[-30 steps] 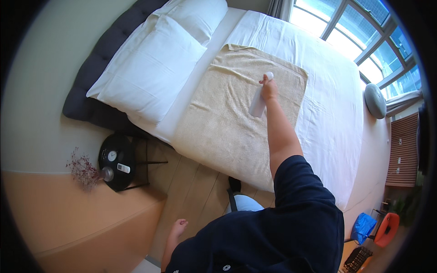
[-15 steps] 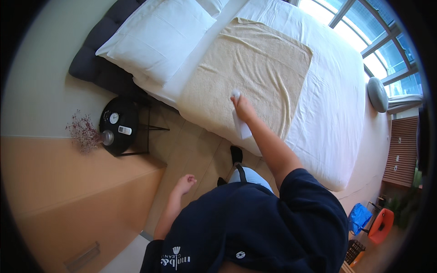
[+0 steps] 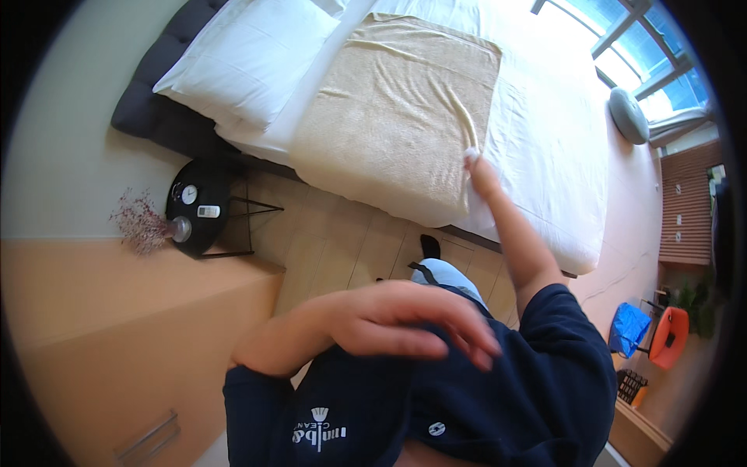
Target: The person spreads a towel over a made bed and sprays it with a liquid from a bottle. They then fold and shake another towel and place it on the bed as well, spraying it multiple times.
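Reaching far across the bed, the right hand presses at the right edge of the beige, nubby rectangular blanket, fingers clenched on a small white object, too small to identify. Blanket lies flat over the white bed sheet, its near edge hanging over the bed's side. Left hand near, in front of the dark navy shirt; fingers released, spread, holding nothing. White pillow far left on the dark grey headboard cushion. Round black side table left, just beside the bed, carrying a small clock; dried pinkish flowers at its left edge.
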The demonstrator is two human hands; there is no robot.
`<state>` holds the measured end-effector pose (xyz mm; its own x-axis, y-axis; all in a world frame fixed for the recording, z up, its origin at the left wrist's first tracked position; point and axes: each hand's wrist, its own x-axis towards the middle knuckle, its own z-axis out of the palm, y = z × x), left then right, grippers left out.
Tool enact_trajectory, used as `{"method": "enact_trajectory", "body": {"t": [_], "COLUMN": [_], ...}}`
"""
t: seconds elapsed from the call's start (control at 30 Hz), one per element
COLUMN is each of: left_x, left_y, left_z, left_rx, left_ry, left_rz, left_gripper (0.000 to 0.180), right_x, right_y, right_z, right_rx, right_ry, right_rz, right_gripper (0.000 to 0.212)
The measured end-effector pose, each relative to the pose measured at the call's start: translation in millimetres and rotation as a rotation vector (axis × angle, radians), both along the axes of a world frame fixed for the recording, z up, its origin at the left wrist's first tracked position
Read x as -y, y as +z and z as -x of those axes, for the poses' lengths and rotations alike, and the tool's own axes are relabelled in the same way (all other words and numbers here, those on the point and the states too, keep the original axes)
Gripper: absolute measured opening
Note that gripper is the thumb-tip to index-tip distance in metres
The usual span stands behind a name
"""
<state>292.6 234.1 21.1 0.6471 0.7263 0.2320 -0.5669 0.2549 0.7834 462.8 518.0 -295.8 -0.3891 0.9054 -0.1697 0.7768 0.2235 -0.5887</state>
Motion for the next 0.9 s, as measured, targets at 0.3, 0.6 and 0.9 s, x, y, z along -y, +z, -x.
{"method": "enact_trajectory", "body": {"t": [0.3, 0.6, 0.9], "left_x": [-91.6, -120.2, 147.7], "left_y": [70.3, -45.5, -313.8], "left_z": [-107.7, -30.3, -138.1], "left_rx": [1.007, -0.161, -1.199], "left_ry": [-0.094, 0.654, 0.632], "left_rz": [0.072, 0.202, 1.464], "left_gripper": [0.039, 0.030, 0.031], "right_x": [-203.1, -364.8, -368.3], "right_y": [10.7, 23.6, 119.5], "right_z": [20.5, 82.2, 235.4], "right_rx": [-0.005, -0.079, -0.208], "right_ry": [-0.148, -0.112, 0.046], "right_rz": [-0.229, -0.255, -0.094], "right_gripper": [0.047, 0.042, 0.044]}}
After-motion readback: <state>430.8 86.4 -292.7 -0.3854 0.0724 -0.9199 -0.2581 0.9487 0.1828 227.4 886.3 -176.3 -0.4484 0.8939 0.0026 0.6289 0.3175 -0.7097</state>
